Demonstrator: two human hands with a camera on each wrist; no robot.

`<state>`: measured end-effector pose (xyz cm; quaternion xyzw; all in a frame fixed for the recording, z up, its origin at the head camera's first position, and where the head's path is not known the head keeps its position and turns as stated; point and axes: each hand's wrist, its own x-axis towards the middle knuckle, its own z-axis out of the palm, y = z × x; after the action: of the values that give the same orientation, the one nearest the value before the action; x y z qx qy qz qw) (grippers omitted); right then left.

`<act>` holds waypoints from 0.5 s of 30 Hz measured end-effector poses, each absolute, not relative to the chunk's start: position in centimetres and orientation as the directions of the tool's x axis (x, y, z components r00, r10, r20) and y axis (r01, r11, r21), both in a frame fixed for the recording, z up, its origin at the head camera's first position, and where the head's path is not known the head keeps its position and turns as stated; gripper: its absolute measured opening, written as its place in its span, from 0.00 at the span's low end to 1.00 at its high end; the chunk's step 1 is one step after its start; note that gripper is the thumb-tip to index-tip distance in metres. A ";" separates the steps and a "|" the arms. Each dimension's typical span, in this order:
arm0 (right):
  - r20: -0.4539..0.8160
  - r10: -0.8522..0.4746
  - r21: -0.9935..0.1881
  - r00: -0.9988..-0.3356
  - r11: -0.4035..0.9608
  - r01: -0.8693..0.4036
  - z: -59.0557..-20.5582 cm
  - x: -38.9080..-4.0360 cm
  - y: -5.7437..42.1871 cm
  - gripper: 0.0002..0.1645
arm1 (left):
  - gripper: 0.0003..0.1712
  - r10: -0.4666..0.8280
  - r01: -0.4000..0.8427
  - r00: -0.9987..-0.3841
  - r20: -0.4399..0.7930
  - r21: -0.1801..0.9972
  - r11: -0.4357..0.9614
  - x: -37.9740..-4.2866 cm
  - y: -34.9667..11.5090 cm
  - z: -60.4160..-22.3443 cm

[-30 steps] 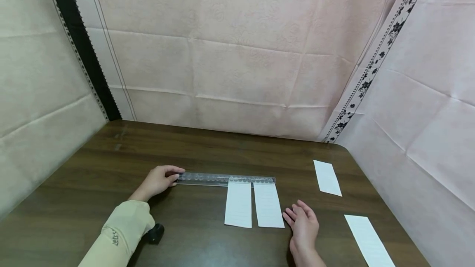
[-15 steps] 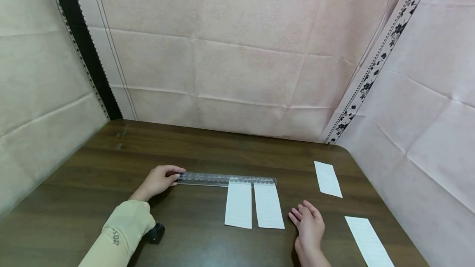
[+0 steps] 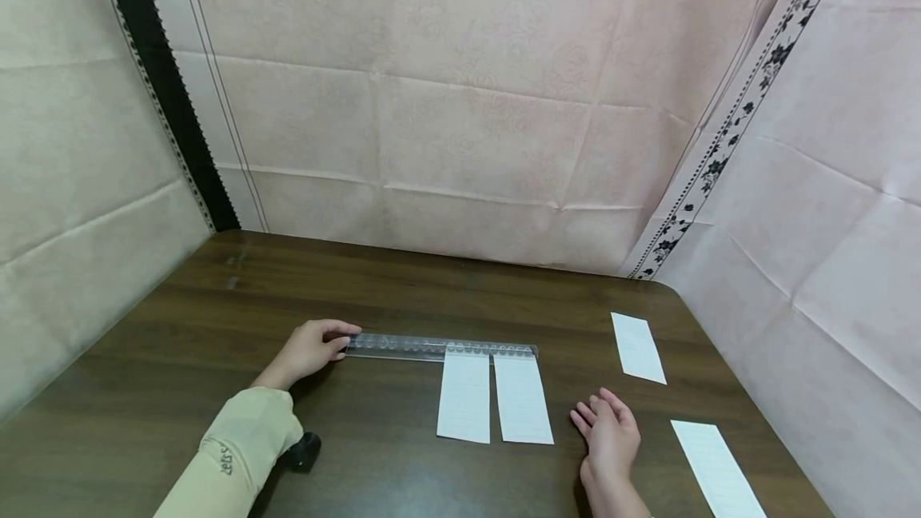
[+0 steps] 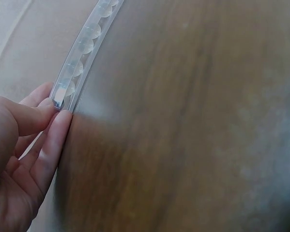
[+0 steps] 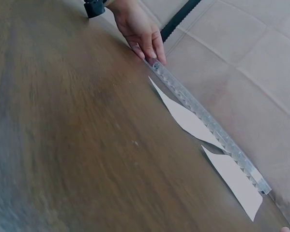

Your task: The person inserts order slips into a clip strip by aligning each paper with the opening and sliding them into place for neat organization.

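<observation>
A long clear plastic ticket rail (image 3: 403,348) with a row of round beads inside lies across the table. My left hand (image 3: 309,352) pinches its left end between thumb and fingers, as the left wrist view of the rail (image 4: 82,55) also shows. Two white lined paper slips hang side by side from the rail's right half: the left slip (image 3: 464,398) and the right slip (image 3: 524,402). In the right wrist view both slips (image 5: 236,179) bow upward. To their right, apart from them, my right hand (image 3: 612,438) holds nothing, its fingers loosely curved.
Two more white slips lie on the right side of the brown wooden table (image 3: 388,454): a far slip (image 3: 639,348) and a near slip (image 3: 719,470). Pale cloth (image 3: 460,126) hangs behind and at both sides. A black wrist device (image 3: 302,452) sits below my left sleeve.
My right hand has moved to the right, away from the right slip. My left hand keeps its pinch on the ticket rail, and the slips stay in it.
</observation>
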<state>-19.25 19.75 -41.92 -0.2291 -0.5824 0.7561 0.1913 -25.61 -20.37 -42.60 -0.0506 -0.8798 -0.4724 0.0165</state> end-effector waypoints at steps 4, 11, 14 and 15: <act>-0.124 0.562 -0.968 -0.818 -0.248 -0.023 -41.9 -19.4 20.1 0.18 | 0.13 0.074 0.108 -0.994 0.081 0.829 0.549 -25.7 -20.4 -42.7; -0.129 0.571 -0.972 -0.811 -0.235 -0.011 -42.0 -19.8 20.6 0.20 | 0.13 0.069 0.099 -0.995 0.073 0.836 0.539 -25.7 -20.5 -42.8; -0.128 0.575 -0.971 -0.808 -0.239 -0.015 -42.0 -19.8 20.8 0.20 | 0.13 0.076 0.102 -0.995 0.073 0.837 0.537 -25.6 -20.4 -42.8; -0.127 0.575 -0.971 -0.808 -0.239 -0.017 -42.0 -19.9 20.8 0.19 | 0.13 0.074 0.100 -0.995 0.071 0.839 0.535 -25.6 -20.4 -42.7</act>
<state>-19.87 20.83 -41.96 -0.2386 -0.5844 0.7501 0.1972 -25.60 -20.43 -42.74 -0.0496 -0.8760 -0.4796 0.0136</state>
